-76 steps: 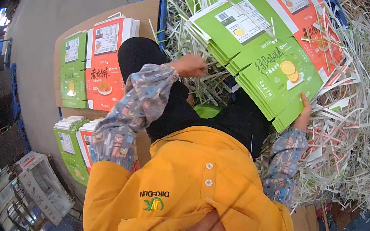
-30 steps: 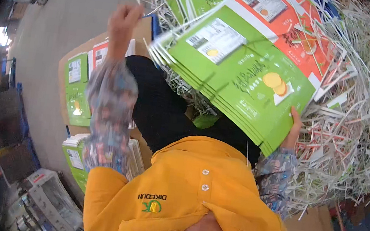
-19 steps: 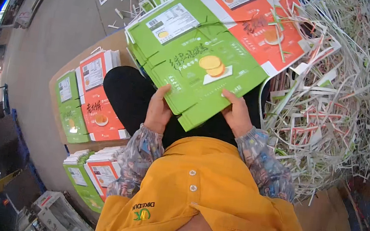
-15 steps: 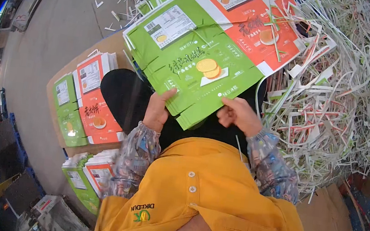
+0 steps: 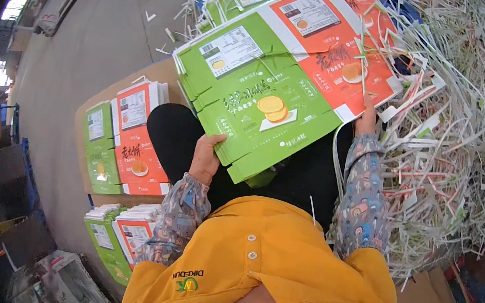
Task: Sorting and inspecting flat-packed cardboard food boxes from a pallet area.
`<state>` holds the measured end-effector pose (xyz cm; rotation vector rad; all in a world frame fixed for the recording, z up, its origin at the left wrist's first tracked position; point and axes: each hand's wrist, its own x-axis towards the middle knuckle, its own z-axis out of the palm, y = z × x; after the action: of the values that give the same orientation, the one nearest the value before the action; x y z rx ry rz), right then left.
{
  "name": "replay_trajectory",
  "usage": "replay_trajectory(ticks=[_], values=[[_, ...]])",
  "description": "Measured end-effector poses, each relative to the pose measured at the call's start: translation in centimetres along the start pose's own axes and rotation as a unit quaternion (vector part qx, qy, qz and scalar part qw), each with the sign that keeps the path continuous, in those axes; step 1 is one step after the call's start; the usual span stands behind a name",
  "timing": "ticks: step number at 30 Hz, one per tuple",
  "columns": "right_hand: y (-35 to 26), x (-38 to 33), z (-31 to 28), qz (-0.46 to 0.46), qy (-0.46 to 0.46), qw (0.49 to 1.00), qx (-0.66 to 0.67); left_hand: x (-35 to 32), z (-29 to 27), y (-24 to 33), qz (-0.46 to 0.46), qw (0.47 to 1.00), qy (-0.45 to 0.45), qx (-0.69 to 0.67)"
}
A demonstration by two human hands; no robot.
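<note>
A stack of flat green-and-orange printed cardboard carton blanks (image 5: 275, 88), at 12 o'clock over the lap, is gripped at its near edge by the left hand (image 5: 205, 157) and its 3 o'clock edge by the right hand (image 5: 367, 118), hands well apart.

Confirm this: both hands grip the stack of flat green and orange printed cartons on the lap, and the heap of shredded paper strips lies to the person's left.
Wrong side. In the head view the heap of shredded paper strips lies to the person's right. The rest holds: left hand and right hand both grip the stack of flat green and orange printed cartons.
</note>
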<state>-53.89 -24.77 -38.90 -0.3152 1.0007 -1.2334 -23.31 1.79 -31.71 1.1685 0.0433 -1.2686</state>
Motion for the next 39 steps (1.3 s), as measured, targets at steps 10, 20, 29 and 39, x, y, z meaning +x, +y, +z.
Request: replay_trajectory(ticks=[10,20,29,39], values=[[-2.3,-4.6,5.3,-0.380,-0.182,0.723,-0.548,-1.2,3.7,2.7,0.131,0.968,-0.008,0.214],[-3.4,-6.4,7.2,-0.071,-0.084,0.991,-0.074,-2.7,-0.3,11.1,0.114,0.983,0.015,0.145],[-2.6,-1.8,-0.7,0.074,-0.002,0.994,-0.081,-5.0,-4.1,15.9,0.092,0.971,0.023,0.221],[-4.3,-2.4,-1.5,-0.222,0.135,0.750,-0.608,-4.9,-6.9,11.9,-0.016,0.985,0.020,0.169]])
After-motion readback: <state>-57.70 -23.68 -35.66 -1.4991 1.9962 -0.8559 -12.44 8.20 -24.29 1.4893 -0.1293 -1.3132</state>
